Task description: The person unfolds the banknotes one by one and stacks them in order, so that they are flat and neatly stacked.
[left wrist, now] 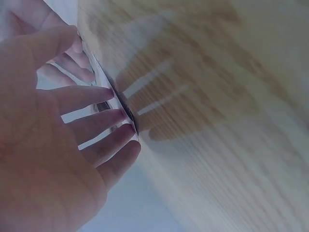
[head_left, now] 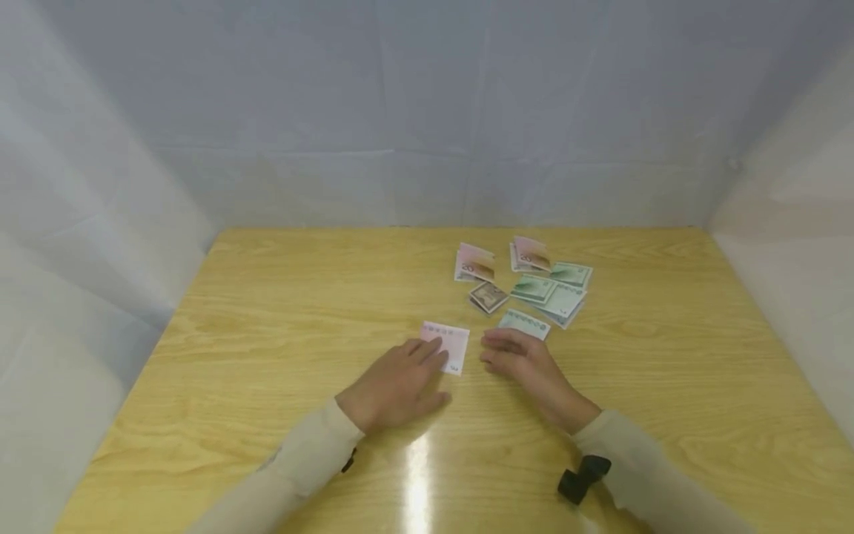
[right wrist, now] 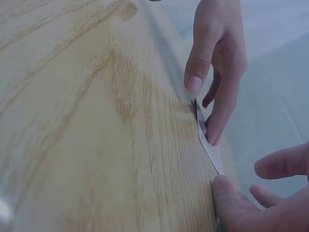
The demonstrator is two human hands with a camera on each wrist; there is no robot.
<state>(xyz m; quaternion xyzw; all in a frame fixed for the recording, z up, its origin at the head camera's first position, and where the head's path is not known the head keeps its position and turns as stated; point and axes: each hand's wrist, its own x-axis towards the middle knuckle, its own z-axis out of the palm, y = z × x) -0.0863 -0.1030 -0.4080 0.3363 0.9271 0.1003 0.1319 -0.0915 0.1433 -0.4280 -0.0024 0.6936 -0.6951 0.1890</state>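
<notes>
A folded pink banknote lies flat on the wooden table. My left hand rests on its near left part with straight fingers pressing it down; the note's edge shows under the fingertips. My right hand lies just right of the note, fingers loosely curled and holding nothing, its thumb against the table by the note's corner. A green banknote lies just beyond the right hand's knuckles.
Behind the hands several folded notes lie scattered: pink ones, green ones and a brownish one. White fabric walls enclose the table on three sides. Bare wood spreads left and right.
</notes>
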